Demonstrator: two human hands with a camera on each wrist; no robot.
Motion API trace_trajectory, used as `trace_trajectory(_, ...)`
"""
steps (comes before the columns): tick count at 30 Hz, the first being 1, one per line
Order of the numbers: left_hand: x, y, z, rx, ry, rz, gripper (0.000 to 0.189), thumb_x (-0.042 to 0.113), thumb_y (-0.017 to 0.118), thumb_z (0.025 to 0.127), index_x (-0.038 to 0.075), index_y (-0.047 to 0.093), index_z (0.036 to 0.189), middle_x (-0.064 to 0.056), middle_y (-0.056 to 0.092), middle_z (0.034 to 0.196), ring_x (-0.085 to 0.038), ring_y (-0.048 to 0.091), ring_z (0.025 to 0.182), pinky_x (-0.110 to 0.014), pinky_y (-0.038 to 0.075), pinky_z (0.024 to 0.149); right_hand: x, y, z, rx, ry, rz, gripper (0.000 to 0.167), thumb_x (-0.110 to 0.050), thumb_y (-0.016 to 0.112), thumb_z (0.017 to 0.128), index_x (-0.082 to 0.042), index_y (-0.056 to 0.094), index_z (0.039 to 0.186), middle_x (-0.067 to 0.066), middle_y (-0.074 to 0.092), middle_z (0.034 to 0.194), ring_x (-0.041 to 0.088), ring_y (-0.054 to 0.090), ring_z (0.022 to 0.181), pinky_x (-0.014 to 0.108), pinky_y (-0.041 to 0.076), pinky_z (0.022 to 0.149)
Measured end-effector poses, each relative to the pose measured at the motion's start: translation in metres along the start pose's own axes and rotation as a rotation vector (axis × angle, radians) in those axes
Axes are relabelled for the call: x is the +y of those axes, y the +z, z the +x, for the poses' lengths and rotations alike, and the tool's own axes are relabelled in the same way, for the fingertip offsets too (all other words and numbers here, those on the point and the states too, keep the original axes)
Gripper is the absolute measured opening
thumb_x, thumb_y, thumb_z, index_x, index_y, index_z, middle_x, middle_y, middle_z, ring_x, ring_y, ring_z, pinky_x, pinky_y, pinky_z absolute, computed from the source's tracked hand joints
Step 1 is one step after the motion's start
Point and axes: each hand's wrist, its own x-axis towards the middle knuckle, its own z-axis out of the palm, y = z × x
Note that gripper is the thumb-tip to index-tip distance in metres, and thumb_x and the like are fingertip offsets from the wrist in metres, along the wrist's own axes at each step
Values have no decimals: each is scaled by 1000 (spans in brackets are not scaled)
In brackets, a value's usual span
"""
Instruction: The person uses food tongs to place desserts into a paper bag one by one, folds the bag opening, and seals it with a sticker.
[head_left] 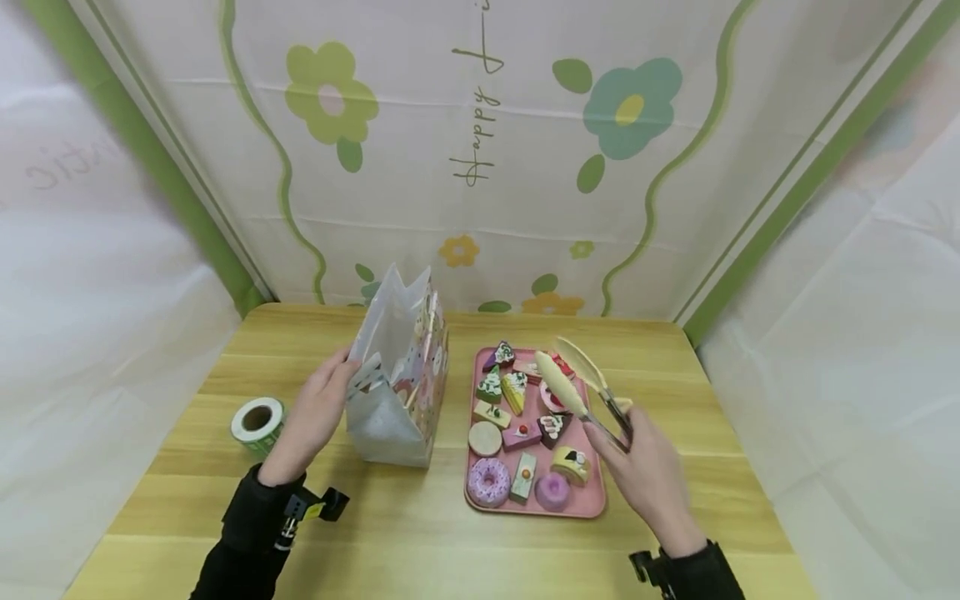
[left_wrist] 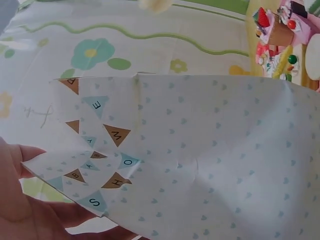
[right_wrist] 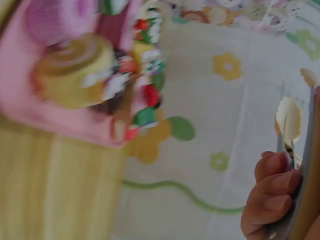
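My left hand (head_left: pixel 311 412) pinches the near left rim of a standing paper gift bag (head_left: pixel 386 433), thumb on one side and fingers on the other. The bag's mouth is open. Its side (left_wrist: pixel 215 165) has pale hearts and small lettered pennants in the left wrist view. In my right hand (head_left: pixel 651 475) is a pair of tongs (head_left: pixel 558 385) with cream tips spread apart and nothing seen between them. The tips hover over the far right of a pink tray (head_left: pixel 592 502) full of toy cakes, among them a sprinkled donut (head_left: pixel 488 482) and a swirl roll (right_wrist: pixel 72 70).
A roll of green-and-white labels (head_left: pixel 258 423) stands left of my left hand on the wooden table (head_left: pixel 420 542). Behind the table hangs a white cloth (head_left: pixel 480 217) with printed flowers; cloth walls also close off both sides.
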Motion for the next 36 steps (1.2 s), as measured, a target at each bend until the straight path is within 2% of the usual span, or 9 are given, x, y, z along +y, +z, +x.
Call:
trace_trajectory(4,-1,4,-2,30,-17,-30,61,46,32,106,8,28,154,-19,34,152,-37,31,138,-60,23,107,22,6,-16,-39,67,-60,56,-63,61,88,-8,49,91,2,41,64,17,39,51,32,29,48)
trace_trajectory(9,-1,12,-5,50,-33,-45,57,45,32,107,13,31,154,-19,38,150,-36,36,134,-62,25,105,40,8,-32,-94,124,-93,59,-65,61,87,-7,52,93,3,42,62,19,43,53,34,33,50)
trace_trajectory(13,1,18,-6,55,-36,-81,56,43,32,107,13,31,154,-19,38,149,-35,38,133,-61,25,105,50,5,-38,-136,175,-128,62,-68,59,87,-6,54,96,4,43,62,20,44,53,34,34,49)
trace_trajectory(16,1,20,-5,61,-34,-105,56,42,31,107,12,30,154,-19,39,148,-35,40,131,-60,27,104,55,2,-41,-158,203,-163,64,-71,55,86,-8,53,93,4,42,61,20,43,52,34,33,46)
trace_trajectory(20,-1,21,-5,83,-37,-108,56,44,30,107,12,32,154,-19,42,145,-35,44,126,-60,31,100,60,0,-44,-159,213,-189,63,-75,53,85,-12,49,85,3,42,61,19,43,52,34,32,47)
trace_trajectory(24,-4,22,-6,103,-41,-98,58,46,30,107,13,33,153,-18,44,145,-35,45,125,-61,34,98,67,0,-48,-172,232,-171,63,-76,53,83,-13,47,80,3,42,61,19,43,54,34,32,49)
trace_trajectory(30,-5,22,-7,100,-41,-92,59,48,30,106,13,31,154,-17,41,148,-36,40,131,-62,27,103,79,-4,-56,-228,278,-169,63,-76,53,84,-13,47,81,3,42,62,19,44,55,35,31,50)
trace_trajectory(36,-3,23,-5,90,-30,-100,59,48,30,106,14,30,155,-16,37,150,-37,36,134,-64,25,104,80,0,-61,-275,277,-185,64,-77,54,82,-12,52,85,3,45,62,19,44,54,35,32,49)
